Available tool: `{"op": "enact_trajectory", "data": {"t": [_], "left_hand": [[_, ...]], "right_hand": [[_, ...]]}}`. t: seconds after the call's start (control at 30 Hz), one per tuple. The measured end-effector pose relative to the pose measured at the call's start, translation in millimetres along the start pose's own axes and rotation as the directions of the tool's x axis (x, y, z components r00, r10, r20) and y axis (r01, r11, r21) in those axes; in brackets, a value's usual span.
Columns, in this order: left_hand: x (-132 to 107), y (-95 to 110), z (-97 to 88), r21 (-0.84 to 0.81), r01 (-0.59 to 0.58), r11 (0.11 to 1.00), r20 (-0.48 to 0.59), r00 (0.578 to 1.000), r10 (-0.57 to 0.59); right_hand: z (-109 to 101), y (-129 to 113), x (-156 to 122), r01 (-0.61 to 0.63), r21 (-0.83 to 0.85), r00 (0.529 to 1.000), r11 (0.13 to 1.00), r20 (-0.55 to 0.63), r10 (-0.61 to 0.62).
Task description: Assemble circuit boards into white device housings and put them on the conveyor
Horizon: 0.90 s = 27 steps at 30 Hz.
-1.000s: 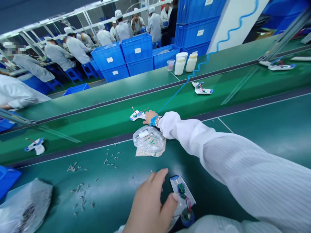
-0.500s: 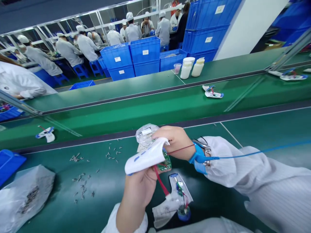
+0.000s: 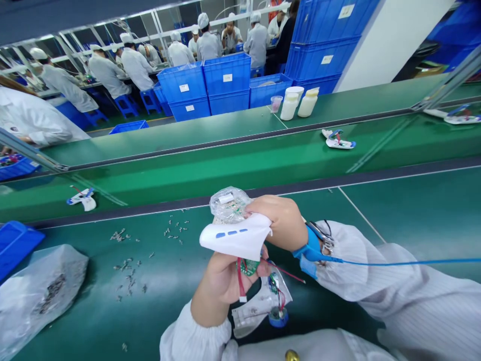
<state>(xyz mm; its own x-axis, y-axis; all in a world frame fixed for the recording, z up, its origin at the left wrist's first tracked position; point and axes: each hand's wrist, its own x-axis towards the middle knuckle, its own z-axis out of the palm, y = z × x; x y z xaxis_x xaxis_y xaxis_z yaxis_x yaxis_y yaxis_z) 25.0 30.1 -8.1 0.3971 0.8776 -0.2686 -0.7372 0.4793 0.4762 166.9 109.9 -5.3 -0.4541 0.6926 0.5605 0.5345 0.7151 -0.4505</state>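
Here we are at the line, and the white plastic shell [image 3: 235,235] sits up off the counter [image 3: 338,215], gripped between both hands, its long axis running nearly level across our view and its blunt, blue-marked end pointing left. Our right hand [image 3: 280,220] comes in from the right, with its closed fingers [image 3: 259,206] wrapped over the shell's right end. Our left hand [image 3: 221,281] is underneath, nearer the shell's middle, its fingers curled closed around the underside. Tucked right there below the shell, a green circuit board [image 3: 248,266] shows between the hands, with a red wire [image 3: 239,281] hanging from it. Just behind sits a clear plastic bag of parts [image 3: 229,204], while a clear sleeve [image 3: 259,311] holding another circuit board lies under our wrists, and loose screws [image 3: 130,276] are scattered to the left.
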Motion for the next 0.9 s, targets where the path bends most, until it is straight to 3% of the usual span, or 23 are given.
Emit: {"op": "enact_trajectory", "data": {"t": [0.17, 0.27, 0.37, 0.47, 0.57, 0.67, 0.7, 0.77, 0.9], "left_hand": [[-1.5, 1.9, -5.2, 0.014, 0.005, 1.0, -0.045, 0.999, -0.005], [-3.3, -0.4, -2.3, 0.017, -0.023, 1.0, -0.058, 0.998, 0.024], [-3.6, -1.3, 1.6, 0.018, -0.124, 0.992, -0.108, 0.986, 0.126], [-4.1, 4.5, 3.3, 0.079, -0.29, 0.954, -0.232, 0.925, 0.301], [-8.5, 13.7, 5.0, 0.271, -0.444, 0.854, -0.347, 0.782, 0.517], [-15.7, 17.3, 8.8, 0.478, -0.443, 0.759, -0.41, 0.651, 0.639], [-18.1, 16.5, 10.4, 0.532, -0.417, 0.737, -0.411, 0.635, 0.655], [-22.2, 13.2, 13.7, 0.624, -0.371, 0.687, -0.364, 0.64, 0.676], [-28.3, 7.5, 18.6, 0.791, -0.305, 0.53, -0.211, 0.678, 0.704]], "right_hand": [[-3.7, 2.0, -7.6, -0.008, -0.039, 0.995, 0.999, -0.1, 0.004], [-3.2, 2.2, -11.6, -0.109, -0.023, 0.99, 0.994, -0.097, 0.106], [-0.3, 1.2, -15.4, -0.236, -0.015, 0.967, 0.972, -0.1, 0.234], [5.0, -3.1, -24.2, -0.351, -0.007, 0.931, 0.936, -0.113, 0.348], [9.6, -12.1, -39.8, -0.404, 0.054, 0.914, 0.913, -0.003, 0.405], [7.0, -23.3, -49.6, -0.477, 0.236, 0.878, 0.846, 0.15, 0.454], [4.0, -26.9, -48.7, -0.487, 0.304, 0.873, 0.819, 0.155, 0.462], [-4.2, -33.9, -39.4, -0.432, 0.414, 0.897, 0.801, 0.103, 0.43], [-17.6, -46.3, -8.7, -0.262, 0.532, 0.965, 0.805, 0.156, 0.211]]}}
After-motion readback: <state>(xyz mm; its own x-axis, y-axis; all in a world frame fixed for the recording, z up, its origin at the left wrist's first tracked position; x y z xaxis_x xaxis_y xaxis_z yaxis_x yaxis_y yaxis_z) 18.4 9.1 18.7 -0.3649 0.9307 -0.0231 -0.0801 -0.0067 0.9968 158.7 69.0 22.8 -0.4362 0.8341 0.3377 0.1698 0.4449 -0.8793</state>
